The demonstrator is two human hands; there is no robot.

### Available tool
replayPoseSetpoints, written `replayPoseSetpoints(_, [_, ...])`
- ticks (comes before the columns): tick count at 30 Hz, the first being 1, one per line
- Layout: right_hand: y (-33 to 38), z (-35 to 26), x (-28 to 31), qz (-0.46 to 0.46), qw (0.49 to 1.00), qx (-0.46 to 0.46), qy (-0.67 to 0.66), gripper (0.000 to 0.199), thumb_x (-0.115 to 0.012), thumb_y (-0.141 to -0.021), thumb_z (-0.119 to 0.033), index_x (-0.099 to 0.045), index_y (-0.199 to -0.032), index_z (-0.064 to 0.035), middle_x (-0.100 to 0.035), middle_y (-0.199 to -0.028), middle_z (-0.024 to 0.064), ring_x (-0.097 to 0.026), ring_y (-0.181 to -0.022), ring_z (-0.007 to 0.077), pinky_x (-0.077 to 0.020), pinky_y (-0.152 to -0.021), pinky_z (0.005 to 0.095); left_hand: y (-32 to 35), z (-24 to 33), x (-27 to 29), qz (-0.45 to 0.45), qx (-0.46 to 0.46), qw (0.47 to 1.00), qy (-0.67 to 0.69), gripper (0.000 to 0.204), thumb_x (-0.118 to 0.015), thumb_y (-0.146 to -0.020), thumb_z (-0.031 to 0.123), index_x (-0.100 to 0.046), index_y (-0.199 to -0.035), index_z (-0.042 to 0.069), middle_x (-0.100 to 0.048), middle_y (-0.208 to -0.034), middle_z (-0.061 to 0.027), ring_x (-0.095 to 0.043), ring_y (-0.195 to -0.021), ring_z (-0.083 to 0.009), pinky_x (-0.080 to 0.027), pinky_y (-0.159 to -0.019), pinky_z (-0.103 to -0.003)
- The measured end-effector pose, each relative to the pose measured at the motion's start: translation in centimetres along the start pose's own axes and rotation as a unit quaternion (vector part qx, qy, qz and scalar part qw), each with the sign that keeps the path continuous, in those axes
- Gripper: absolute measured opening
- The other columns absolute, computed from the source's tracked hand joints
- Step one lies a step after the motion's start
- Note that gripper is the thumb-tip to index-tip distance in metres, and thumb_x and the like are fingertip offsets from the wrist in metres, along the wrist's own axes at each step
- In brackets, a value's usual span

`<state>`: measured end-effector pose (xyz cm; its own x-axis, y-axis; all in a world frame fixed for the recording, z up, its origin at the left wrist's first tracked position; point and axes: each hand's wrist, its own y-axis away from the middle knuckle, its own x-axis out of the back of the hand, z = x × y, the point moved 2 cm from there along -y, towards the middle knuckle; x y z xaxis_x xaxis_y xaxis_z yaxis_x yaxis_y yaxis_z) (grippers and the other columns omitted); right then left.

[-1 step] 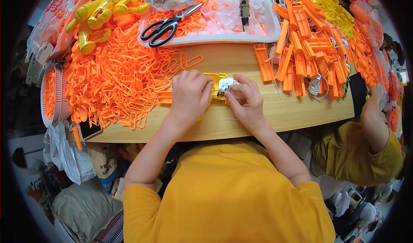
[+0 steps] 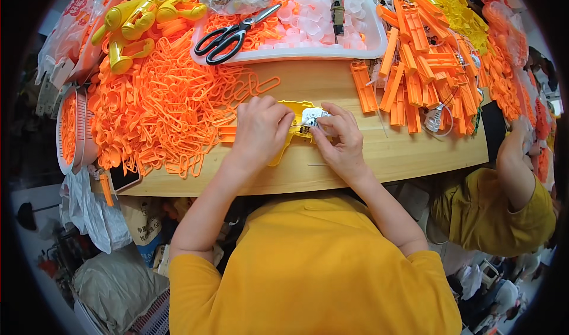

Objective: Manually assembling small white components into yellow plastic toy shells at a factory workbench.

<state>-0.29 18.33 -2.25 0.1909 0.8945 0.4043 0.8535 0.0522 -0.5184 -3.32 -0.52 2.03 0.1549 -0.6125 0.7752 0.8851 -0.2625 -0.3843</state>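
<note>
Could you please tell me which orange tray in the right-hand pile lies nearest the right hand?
The leftmost orange tray in the pile: its near end comes closest to the right hand, while the others lie farther right.

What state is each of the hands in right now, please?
Left hand: closed, holding the yellow shell.
Right hand: thumb and fingers closed on the white part in the shell.

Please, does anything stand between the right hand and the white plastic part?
Nothing visible does: the right hand has its fingertips on the white plastic part, at the yellow plastic shell. The left hand holds the shell farther left, not between them.
</note>
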Motion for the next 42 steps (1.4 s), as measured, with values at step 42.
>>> replayPoseSetpoints(42, [-0.5,0.4,0.7,-0.028,0.999,-0.024,-0.034,0.023,-0.076,-0.08,0.001,-0.065,-0.099,-0.0007,-0.062,-0.118,0.0191,-0.063,-0.102,0.0278,-0.0552,-0.079,0.0334,1.0,7.5,2.7,-0.163,-0.163,0.948,-0.219,0.006,-0.063,-0.073,0.006,-0.061,-0.067,0.007,-0.058,-0.065,-0.0058,-0.06,-0.066,-0.0226,-0.042,-0.072,-0.039])
